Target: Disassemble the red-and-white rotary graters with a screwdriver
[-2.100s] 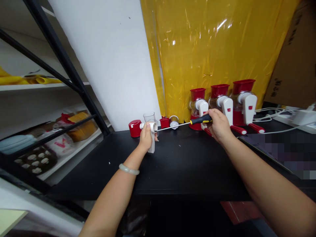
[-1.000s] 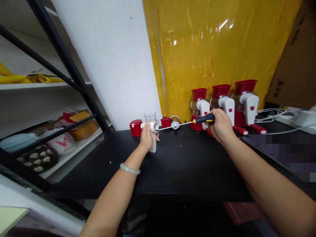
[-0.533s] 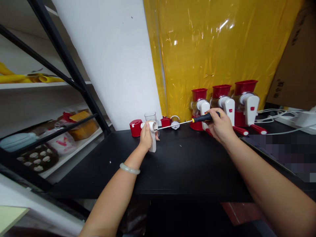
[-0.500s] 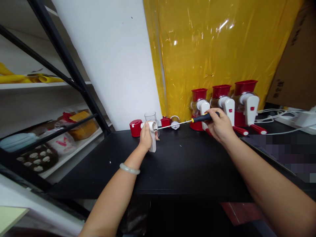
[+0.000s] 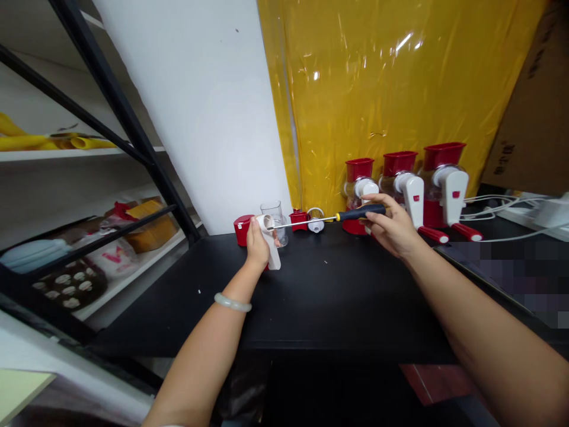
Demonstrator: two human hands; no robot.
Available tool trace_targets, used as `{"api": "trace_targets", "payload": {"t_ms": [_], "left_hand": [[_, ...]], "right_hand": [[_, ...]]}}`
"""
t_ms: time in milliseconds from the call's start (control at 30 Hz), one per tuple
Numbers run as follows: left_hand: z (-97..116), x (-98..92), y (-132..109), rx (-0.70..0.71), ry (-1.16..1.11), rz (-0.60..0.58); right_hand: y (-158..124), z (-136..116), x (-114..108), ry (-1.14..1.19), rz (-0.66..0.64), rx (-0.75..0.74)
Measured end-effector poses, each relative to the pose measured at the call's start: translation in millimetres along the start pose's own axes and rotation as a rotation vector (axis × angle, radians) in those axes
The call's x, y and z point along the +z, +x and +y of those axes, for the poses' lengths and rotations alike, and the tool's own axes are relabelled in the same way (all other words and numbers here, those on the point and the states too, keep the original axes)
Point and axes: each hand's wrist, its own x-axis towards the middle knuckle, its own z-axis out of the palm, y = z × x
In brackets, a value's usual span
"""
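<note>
My left hand point(image 5: 258, 244) is wrapped round a white crank handle point(image 5: 274, 254), its round hub facing right and its arm hanging down. A screwdriver point(image 5: 361, 212) with a black and yellow grip lies almost level, its metal tip at the hub's opening. My right hand point(image 5: 391, 224) holds the end of the screwdriver's grip between thumb and fingers. Just behind my left hand stand a red base point(image 5: 242, 230) and a clear plastic housing point(image 5: 272, 209). A red hopper point(image 5: 299, 220) and a clear drum-like part with a white hub point(image 5: 315, 220) lie further right.
Several assembled red and white rotary graters point(image 5: 444, 184) stand at the back right. White cables and a power strip point(image 5: 542, 214) lie beyond them. On the left rises a black-framed shelf point(image 5: 151, 172) with bags. A dark flat panel point(image 5: 484, 279), partly pixelated, lies at the right.
The crank handle and screwdriver have shifted slightly left, and the handle has tilted. My right hand's fingers have loosened and spread on the screwdriver's grip.
</note>
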Motion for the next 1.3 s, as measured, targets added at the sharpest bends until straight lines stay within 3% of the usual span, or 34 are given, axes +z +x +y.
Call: {"api": "trace_targets", "payload": {"t_ms": [133,300,500,733,1033,1300], "left_hand": [[1,0.8,1,0.005,-0.034,0.036],[-1,-0.9,0,0.014,-0.021,0.037],[-1,-0.5,-1,0.017,0.029,0.005],[-1,-0.2,0,-0.009,0.052,0.027],[0,2.1,-2,-0.028,-0.006,0.005],[-2,1.1,-2,0.006,-0.044,-0.020]], "right_hand": [[-3,-2,3,0.055,-0.083,0.044],[-3,4,-3,-0.373,0.017,0.000],[-3,5,-3,-0.510,0.136,-0.142],[0,7,-8,-0.417,0.186,-0.088],[0,9,-7,-0.551,0.151,-0.136],[3,16,-12,-0.452,0.180,-0.079]]}}
